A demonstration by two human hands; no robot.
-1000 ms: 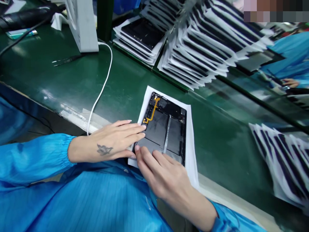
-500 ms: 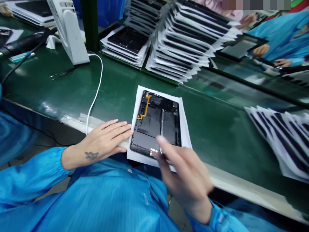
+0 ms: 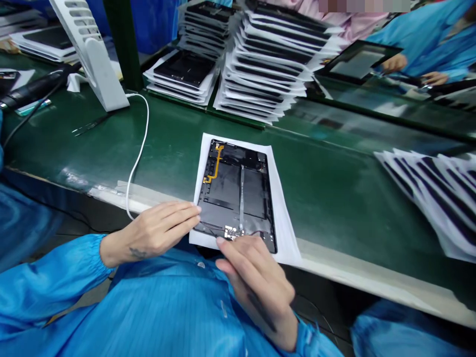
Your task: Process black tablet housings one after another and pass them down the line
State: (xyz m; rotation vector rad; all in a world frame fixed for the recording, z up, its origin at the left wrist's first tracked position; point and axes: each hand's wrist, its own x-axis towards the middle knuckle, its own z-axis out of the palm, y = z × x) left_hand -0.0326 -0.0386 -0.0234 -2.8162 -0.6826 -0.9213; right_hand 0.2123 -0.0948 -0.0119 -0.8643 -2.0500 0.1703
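An opened tablet back housing (image 3: 223, 191) lies on a white paper sheet (image 3: 284, 238) at the table's front edge. Inside it show an orange flex cable (image 3: 215, 166), a grey strip down the middle and a small circuit board (image 3: 231, 232) at the near end. My left hand (image 3: 159, 228) rests with straight fingers on the housing's near left edge. Over the near edge, beside the small board, is my right hand (image 3: 256, 277), its fingers bent together. A dark, slim shape shows along its palm; what it holds is hidden.
Tall stacks of tablet parts between paper sheets (image 3: 266, 64) stand at the back. Another paper-layered stack (image 3: 431, 198) leans at right. To the left are a white fan (image 3: 100, 69) with its cable (image 3: 143, 144) and dark tweezers (image 3: 89, 126). Across the bench, a co-worker's hands (image 3: 396, 63) handle parts.
My right hand has come down and left to the housing's near edge, uncovering the small circuit board. My left hand stays at the left edge. The whole view has shifted slightly.
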